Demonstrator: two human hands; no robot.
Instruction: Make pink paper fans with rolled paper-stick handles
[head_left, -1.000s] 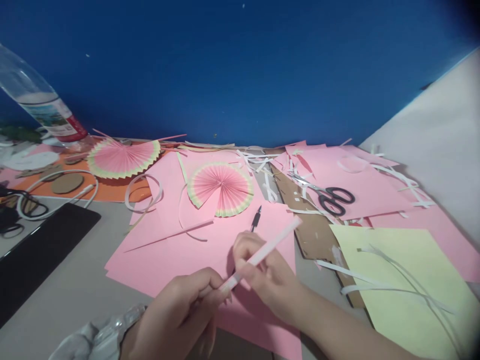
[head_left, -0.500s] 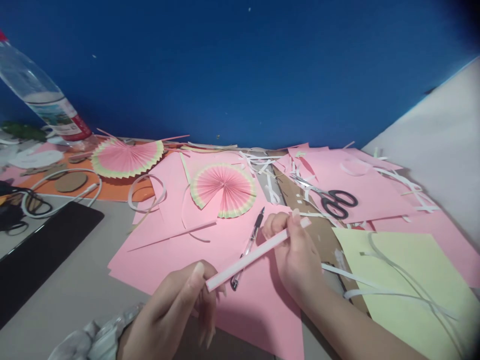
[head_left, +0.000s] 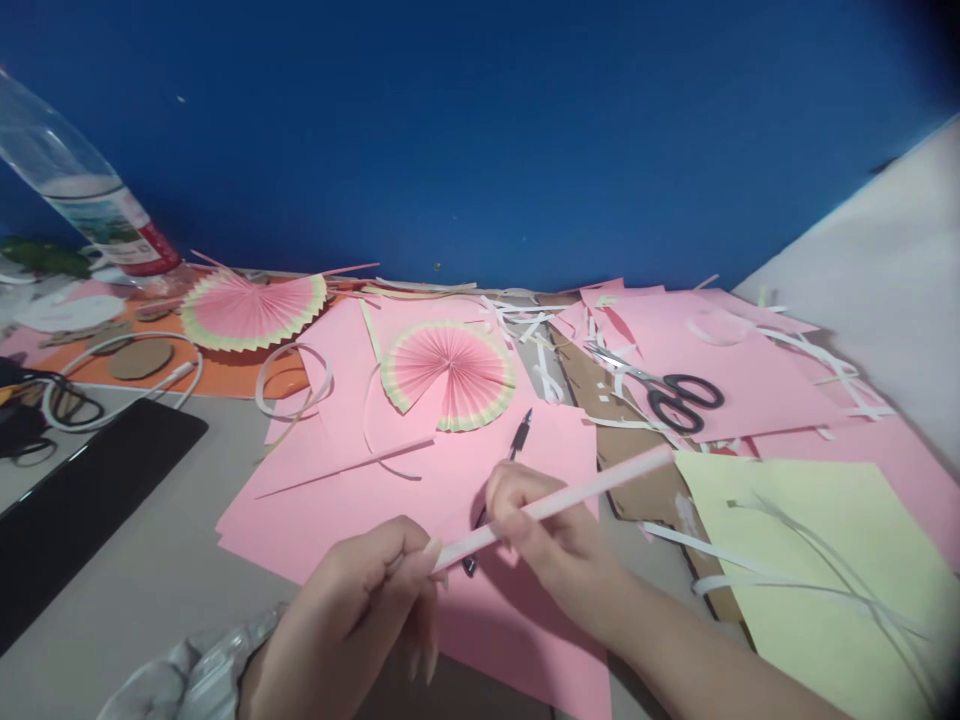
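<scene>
A long, narrow folded pink paper strip (head_left: 600, 483) slants up to the right above the table. My left hand (head_left: 360, 610) pinches its lower left end. My right hand (head_left: 544, 535) grips it near the middle, thumb and fingers closed over it. Under my hands lies a large pink sheet (head_left: 375, 480) with a black pen (head_left: 516, 440) on it, partly hidden by my right hand. A pleated pink fan with pale green rim (head_left: 448, 375) lies just beyond.
A second pleated fan (head_left: 251, 310) lies on orange paper at the back left, near a plastic bottle (head_left: 86, 205). Black-handled scissors (head_left: 667, 395) rest on pink paper at the right. A yellow sheet (head_left: 810, 560) with white strips lies front right, a black tablet (head_left: 82, 490) at the left.
My right hand has slid back down the strip from its far end to its middle, and the strip now reaches further to the right. My left hand keeps its pinch.
</scene>
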